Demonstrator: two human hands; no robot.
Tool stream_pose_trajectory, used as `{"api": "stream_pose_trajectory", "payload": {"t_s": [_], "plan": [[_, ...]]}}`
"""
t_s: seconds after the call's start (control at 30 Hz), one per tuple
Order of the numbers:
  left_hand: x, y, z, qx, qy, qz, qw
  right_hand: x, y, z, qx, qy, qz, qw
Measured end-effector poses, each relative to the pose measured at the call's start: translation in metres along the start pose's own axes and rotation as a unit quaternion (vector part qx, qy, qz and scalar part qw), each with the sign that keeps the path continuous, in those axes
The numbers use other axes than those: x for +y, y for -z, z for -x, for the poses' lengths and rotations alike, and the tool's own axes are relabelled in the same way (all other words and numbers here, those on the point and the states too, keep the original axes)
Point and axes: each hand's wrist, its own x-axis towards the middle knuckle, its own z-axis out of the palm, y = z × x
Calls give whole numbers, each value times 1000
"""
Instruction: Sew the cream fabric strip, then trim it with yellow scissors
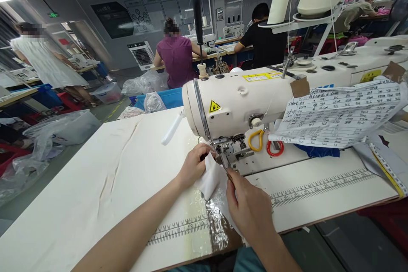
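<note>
My left hand [194,163] is closed on a piece of white fabric [210,176], pinching its upper edge just below the needle area of the white sewing machine [236,106]. In my right hand [250,199] is a slim metal tool [225,162], gripped between thumb and fingers. Its tip points up toward the fabric's edge and my left fingertips; whether it is tweezers or snips I cannot tell. The fabric hangs down in folds between both hands, over clear tape [219,221] on the table. My left fingertips are partly hidden by the cloth.
Yellow [255,140] and red [275,148] ring handles lie beside the machine. A handwritten sheet [341,112] hangs from its arm. Printed rulers [321,185] run along the white table [79,187]. Thread cones [280,0] stand above. Other people sit or stand further back.
</note>
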Motion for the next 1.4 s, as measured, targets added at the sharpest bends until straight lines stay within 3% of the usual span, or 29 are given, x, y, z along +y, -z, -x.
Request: {"api": "stream_pose_trajectory", "payload": {"t_s": [0.97,1.4], "plan": [[1,1,1,-9,-22,-45,999,-4,1,-2,-28,13,51,998],[-4,-1,-3,2,16,-15,1000,-3,0,2,-12,9,46,999]]}}
